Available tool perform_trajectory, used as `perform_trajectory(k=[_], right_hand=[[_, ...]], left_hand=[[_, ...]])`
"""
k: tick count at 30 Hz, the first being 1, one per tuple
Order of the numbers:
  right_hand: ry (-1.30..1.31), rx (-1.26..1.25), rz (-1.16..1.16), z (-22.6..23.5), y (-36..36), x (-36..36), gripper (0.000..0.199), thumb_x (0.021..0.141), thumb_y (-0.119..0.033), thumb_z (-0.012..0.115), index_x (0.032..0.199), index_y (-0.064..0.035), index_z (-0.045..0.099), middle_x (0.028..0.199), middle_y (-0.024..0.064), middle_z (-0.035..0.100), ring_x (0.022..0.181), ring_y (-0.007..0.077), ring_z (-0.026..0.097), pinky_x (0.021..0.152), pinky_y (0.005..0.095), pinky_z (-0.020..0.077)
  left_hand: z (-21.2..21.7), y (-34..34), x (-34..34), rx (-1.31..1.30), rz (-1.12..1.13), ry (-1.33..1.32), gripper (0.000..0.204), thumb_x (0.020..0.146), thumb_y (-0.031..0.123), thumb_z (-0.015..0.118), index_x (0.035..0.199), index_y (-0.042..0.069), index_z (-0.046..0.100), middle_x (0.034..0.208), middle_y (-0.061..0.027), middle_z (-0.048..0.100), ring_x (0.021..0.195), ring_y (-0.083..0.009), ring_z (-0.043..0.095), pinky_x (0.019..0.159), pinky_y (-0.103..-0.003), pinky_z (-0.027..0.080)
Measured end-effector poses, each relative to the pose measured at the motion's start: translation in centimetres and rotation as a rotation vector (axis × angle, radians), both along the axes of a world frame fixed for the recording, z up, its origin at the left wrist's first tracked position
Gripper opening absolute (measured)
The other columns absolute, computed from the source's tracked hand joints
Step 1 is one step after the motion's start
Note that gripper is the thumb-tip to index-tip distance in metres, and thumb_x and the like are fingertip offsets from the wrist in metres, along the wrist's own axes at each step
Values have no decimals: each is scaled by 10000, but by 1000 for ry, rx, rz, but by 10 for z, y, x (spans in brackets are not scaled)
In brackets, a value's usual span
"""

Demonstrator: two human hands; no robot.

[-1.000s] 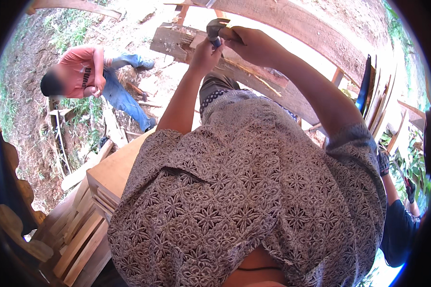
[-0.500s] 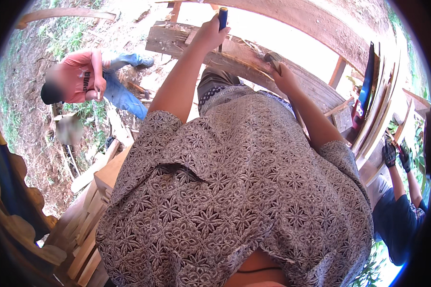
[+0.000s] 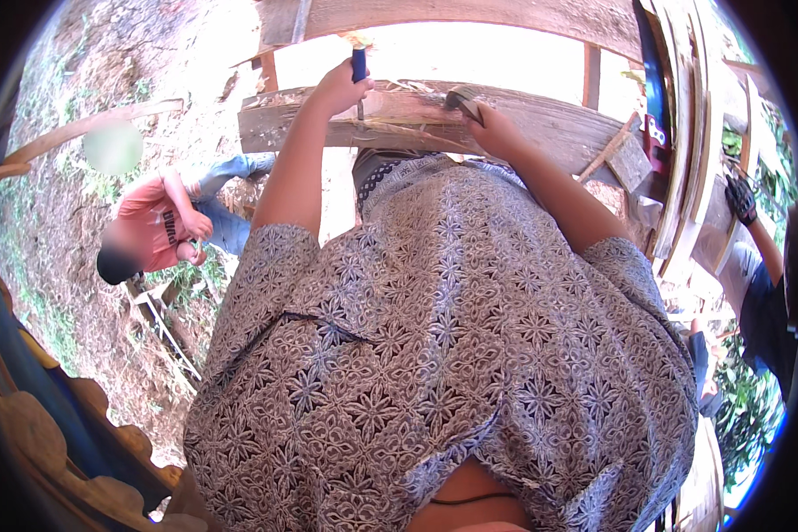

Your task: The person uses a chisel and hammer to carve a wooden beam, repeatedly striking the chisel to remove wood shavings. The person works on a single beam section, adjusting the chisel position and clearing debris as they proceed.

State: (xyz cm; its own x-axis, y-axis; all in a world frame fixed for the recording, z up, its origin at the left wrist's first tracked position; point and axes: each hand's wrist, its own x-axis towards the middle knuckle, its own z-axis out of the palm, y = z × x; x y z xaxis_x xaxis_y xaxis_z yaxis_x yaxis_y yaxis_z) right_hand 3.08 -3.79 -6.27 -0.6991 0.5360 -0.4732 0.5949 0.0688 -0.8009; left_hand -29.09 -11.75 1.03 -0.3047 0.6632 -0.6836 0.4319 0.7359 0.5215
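Left hand has its grip clenched round a dark blue tool handle, held upright over the weathered plank. Right hand grips a small grey tool head on that same plank.

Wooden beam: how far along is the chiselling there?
Done: splintered, torn wood already shows along the weathered beam. In hand: the left hand holds a blue-handled chisel upright on it, and the right hand grips a hammer beside it. Left: the beam is uncut through; depth can't be judged.
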Motion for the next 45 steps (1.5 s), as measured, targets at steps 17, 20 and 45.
perform_trajectory(k=[17, 20, 45], right_hand=[[-145, 64, 230, 9, 34, 9, 312, 961, -334, 598, 1123, -69, 621, 988, 193, 678, 948, 354, 655, 824, 436, 483], [-150, 57, 206, 5, 31, 9, 315, 958, -333, 601, 1126, -67, 622, 1000, 193, 679, 951, 357, 654, 825, 438, 485], [26, 126, 226, 42, 31, -12, 330, 963, -344, 601, 1104, -47, 629, 889, 178, 656, 848, 322, 637, 772, 425, 479]], left_hand=[[35, -106, 50, 773, 668, -72, 146, 997, 89, 566, 1116, 56, 488, 1097, -88, 633, 1058, -172, 624, 919, -337, 541], [34, -100, 40, 776, 623, 2, 160, 987, 115, 591, 1112, 61, 507, 1040, -68, 659, 995, -137, 627, 813, -282, 528], [41, -91, 41, 643, 466, 172, 70, 965, 101, 611, 999, 44, 586, 936, -45, 667, 876, -112, 627, 798, -280, 494]])
